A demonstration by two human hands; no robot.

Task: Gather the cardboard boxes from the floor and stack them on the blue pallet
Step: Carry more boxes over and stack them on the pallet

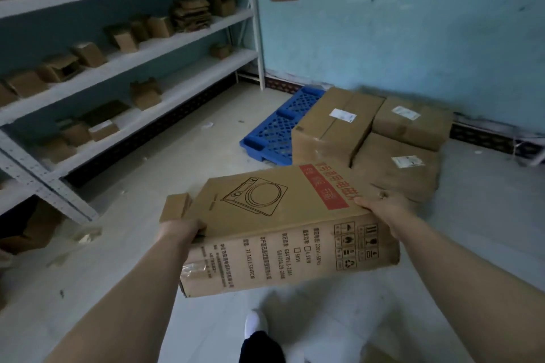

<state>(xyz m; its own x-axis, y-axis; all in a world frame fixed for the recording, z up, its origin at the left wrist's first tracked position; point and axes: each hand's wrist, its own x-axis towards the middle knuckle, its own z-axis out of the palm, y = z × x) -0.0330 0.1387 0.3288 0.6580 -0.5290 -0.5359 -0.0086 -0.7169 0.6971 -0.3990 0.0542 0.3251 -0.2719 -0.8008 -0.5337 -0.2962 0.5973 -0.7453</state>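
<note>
Shelving (126,47) along left wall, loaded w/ small cartons. Blue pallet (275,127) on floor by far wall, approx. half bare on left side; three cardboard boxes (339,124) packed together on its right side, touching each other. Printed box (283,227) carried off the floor, well short of pallet, tilted down toward right, appliance drawing and red band on top. Small loose flap (177,206) sticking up at left end. Left hand (184,230) clamped on left edge, thumb on top. Right hand (383,203) gripping far right corner, fingers over the top face.

Risks, as judged: right-hand grip only at a corner, so could slip w/ the tilt; open left end could spill contents, if any; could clip stacked boxes on set-down; foot (256,322) under load if dropped.
</note>
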